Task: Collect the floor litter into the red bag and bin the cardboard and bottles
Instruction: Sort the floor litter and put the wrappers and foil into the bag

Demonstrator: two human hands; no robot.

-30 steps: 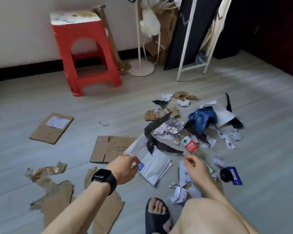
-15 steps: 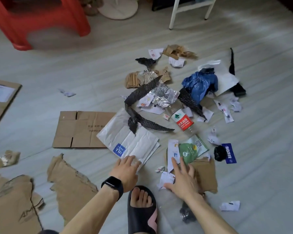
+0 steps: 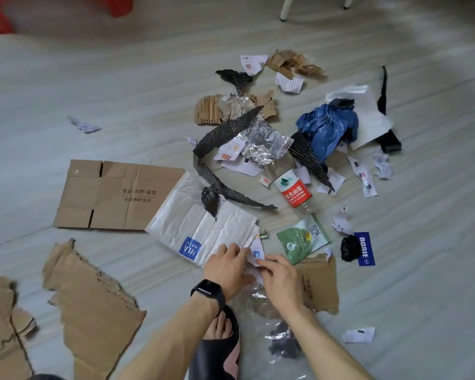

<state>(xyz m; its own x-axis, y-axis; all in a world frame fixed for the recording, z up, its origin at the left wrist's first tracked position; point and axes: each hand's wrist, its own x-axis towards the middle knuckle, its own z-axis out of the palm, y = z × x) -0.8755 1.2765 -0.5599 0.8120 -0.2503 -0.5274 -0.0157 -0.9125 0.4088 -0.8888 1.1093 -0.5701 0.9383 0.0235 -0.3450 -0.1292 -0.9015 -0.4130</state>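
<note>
Two hands meet over a white paper scrap (image 3: 256,253) at the near edge of the litter pile.
- left hand (image 3: 228,267): fingers straight, together, tips on the scrap. Black watch (image 3: 207,293) on the wrist.
- right hand (image 3: 281,281): fingers curled over the scrap; can't tell if they clamp it.

Readable text:
- mailer (image 3: 211,226), white, just far of the left hand: blue label "HLA", upside down.
- bottle (image 3: 295,192), count 1, lying mid-pile, far of the hands: red label "NONGFU SPRING" plus Chinese characters.
- tag (image 3: 364,249), blue, right of the hands: "BOSIE".
- packet (image 3: 302,239), green, between bottle and right hand: QR code.
- flat cardboard (image 3: 113,196), left of the mailer and partly under it: Chinese print.
- torn sheet (image 3: 0,338), near left: "AM".

Large cardboard pieces, count 4: the flat one, the "AM" sheet, a second torn sheet (image 3: 93,305) beside it, and a brown sheet (image 3: 320,283) under the right hand.

Foil (image 3: 266,145), 2 crumpled pieces, far of the bottle. Blue bag (image 3: 327,127) crumpled at far right. Sandal (image 3: 217,360) between the forearms.
</note>
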